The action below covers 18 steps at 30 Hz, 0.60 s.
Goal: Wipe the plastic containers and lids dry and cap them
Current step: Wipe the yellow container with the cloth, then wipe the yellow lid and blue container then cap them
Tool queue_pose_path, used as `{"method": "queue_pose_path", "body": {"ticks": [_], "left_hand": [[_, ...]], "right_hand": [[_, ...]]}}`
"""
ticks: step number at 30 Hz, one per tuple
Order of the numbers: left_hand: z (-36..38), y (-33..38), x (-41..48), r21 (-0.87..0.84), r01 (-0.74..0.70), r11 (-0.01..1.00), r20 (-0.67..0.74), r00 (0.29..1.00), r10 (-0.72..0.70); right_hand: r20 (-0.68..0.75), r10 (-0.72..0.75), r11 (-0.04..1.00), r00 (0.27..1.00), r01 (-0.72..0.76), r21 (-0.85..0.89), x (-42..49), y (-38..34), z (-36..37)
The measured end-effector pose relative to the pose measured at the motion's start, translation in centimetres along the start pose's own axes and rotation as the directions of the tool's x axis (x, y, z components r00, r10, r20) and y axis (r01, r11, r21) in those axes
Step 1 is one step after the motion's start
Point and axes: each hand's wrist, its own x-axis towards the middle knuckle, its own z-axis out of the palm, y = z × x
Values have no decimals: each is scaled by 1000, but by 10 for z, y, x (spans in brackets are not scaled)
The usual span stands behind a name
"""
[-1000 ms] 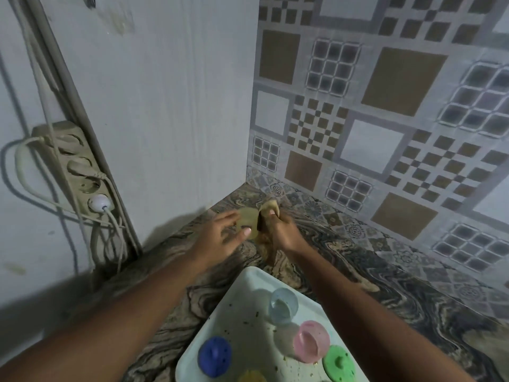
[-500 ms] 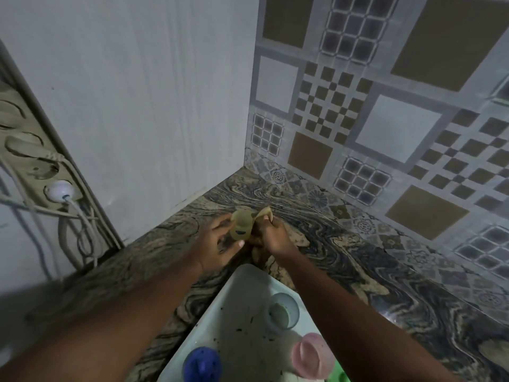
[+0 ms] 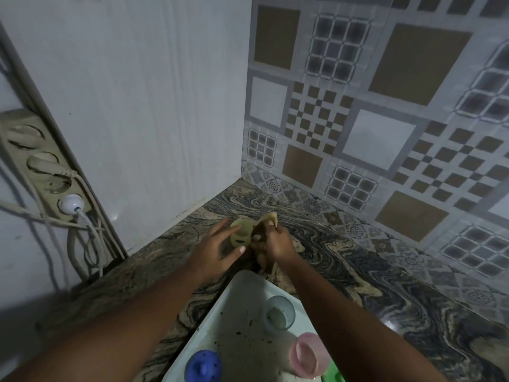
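Marbled stone tabletop (image 3: 344, 271) underlies both hands; left hand (image 3: 217, 249) grips small yellow translucent plastic container (image 3: 240, 233), steadying it; right hand (image 3: 275, 242) clenches tan cloth (image 3: 268, 219) for wiping.

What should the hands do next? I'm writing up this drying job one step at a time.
Probably turn the yellow container a little in the left hand and rub on with the cloth that the right hand grips. Both hands hold it above the counter, and no yellow lid is in view yet for capping.
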Motion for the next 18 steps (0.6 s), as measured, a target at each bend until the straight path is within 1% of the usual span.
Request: {"method": "queue_pose_path", "body": {"ticks": [2, 3, 6, 8, 10, 13, 15, 18], "left_hand": [[-15, 18, -1, -2, 0, 1000, -20, 1000, 0], [-23, 31, -2, -5, -2, 1000, -42, 999, 2], [-45, 74, -8, -118, 9, 993, -141, 990, -25], [-57, 106, -22, -177, 12, 984, -166, 985, -42], [-64, 130, -43, -151, 31, 988, -170, 984, -57], [-60, 146, -90, -73, 58, 996, -90, 994, -65], [-49, 143, -124, -13, 68, 998, 14, 998, -67], [-26, 129, -168, 163, 94, 982, 181, 976, -123]], "right_hand": [[-45, -75, 997, 996, 75, -17, -9, -12, -10], [-48, -123, 992, 991, 123, 4, -17, -20, -15], [-62, -265, 960, 962, 270, 73, -62, -49, -32], [-92, -321, 944, 943, 326, 46, -99, -64, -42], [-80, -355, 934, 932, 357, 22, -136, -68, -49], [-45, -349, 932, 936, 351, 90, -198, -49, -52], [-37, -309, 936, 950, 311, 162, -233, -23, -53], [-28, -222, 965, 975, 224, 139, -267, 22, -52]]}}
